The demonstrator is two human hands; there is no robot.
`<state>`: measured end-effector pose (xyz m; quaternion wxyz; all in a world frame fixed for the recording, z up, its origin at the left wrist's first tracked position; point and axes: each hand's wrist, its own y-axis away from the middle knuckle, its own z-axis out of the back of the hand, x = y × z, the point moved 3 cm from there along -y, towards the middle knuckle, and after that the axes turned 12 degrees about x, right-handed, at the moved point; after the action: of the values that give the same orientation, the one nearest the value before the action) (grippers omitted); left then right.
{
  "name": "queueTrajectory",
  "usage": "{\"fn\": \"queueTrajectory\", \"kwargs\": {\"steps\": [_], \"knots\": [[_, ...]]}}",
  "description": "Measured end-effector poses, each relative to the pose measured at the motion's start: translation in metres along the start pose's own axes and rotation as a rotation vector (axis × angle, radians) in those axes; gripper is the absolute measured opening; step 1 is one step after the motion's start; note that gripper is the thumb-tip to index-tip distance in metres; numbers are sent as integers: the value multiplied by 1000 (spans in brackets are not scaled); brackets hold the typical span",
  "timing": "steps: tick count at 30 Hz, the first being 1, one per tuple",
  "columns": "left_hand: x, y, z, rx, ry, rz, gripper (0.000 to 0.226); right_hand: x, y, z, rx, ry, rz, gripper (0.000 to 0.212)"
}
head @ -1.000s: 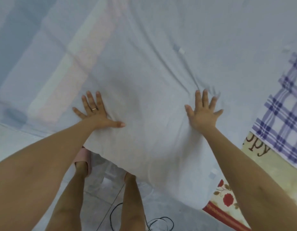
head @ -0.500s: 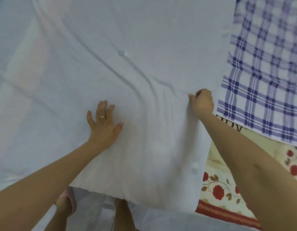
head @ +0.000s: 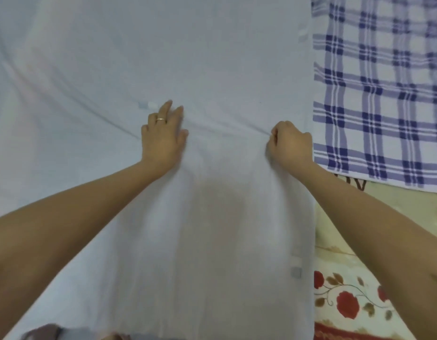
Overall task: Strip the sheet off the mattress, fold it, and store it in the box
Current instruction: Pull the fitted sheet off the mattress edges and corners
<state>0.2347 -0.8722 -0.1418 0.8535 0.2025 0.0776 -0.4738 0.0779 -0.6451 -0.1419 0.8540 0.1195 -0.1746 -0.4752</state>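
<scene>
Pale white-blue thin fabric sheet [head: 212, 57]: spread flat, fills the frame from centre out to 9 and 12 o'clock. Its straight right edge runs top to bottom at about 3 o'clock of centre. Wrinkles fan out toward 10 o'clock. One taut crease runs between the two hands.

Left hand [head: 163, 136]: palm down on the sheet just left of centre, fingers straight and close together, pointing to 12 o'clock, thumb out to the side. Thin band ring [head: 160, 119] on one finger. Small pale fabric tab [head: 147, 105] on the sheet at 11 o'clock of that hand, just beside the fingertips.

Right hand [head: 289, 143]: at 3 o'clock of the left hand, near the sheet's right edge, fingers curled in and bunching sheet fabric in a fist. Fabric puckers toward the knuckles.

Second small grey tab [head: 296, 271] near the sheet's right edge, at 5 o'clock of centre.

Outward: blue-and-white plaid woven cloth [head: 379, 89] at 2 o'clock, flat, just beside the sheet edge. Cream cloth with red rose print [head: 345, 298] at 4 to 5 o'clock, partly under the plaid cloth. Dark grey-purple shape [head: 40, 331] at 7 o'clock on the bottom edge, too blurred to identify.
</scene>
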Motion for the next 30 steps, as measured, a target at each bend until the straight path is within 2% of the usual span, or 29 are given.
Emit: {"fn": "queueTrajectory", "kwargs": {"steps": [3, 6, 11, 13, 15, 17, 19, 22, 24, 27, 30], "knots": [[-3, -37, 4, 98, -22, -17, 51, -5, 1, -2, -55, -23, -42, 15], [-7, -61, 4, 104, 39, -59, 44, -5, -2, -9, -69, -76, -97, 16], [-14, -82, 7, 72, 44, -63, 17, -3, -17, -2, 197, -119, -230, 5], [-16, -88, 7, 81, 50, -41, 21, -9, -22, 3, 274, -209, -223, 5], [-20, -93, 10, 87, 82, -19, 34, -19, -25, 8, 199, -367, -209, 13], [-31, -100, 11, 99, 41, -98, 40, -34, -28, 15, 25, -454, -239, 31], [-40, -106, 9, 114, 8, -172, 32, -45, -33, 16, -42, -381, -283, 45], [-51, -116, 6, 112, 18, -142, 13, -51, -44, 12, -42, -309, -263, 31], [-58, -122, 6, 137, -12, -144, 12, -51, -51, 8, -24, -244, -230, 21], [-61, -124, 3, 184, -196, -188, 15, -44, -55, 7, 11, -92, -186, 15], [-66, -124, 2, 171, -259, -201, 17, -46, -53, 8, 32, 132, -170, 27]]}}
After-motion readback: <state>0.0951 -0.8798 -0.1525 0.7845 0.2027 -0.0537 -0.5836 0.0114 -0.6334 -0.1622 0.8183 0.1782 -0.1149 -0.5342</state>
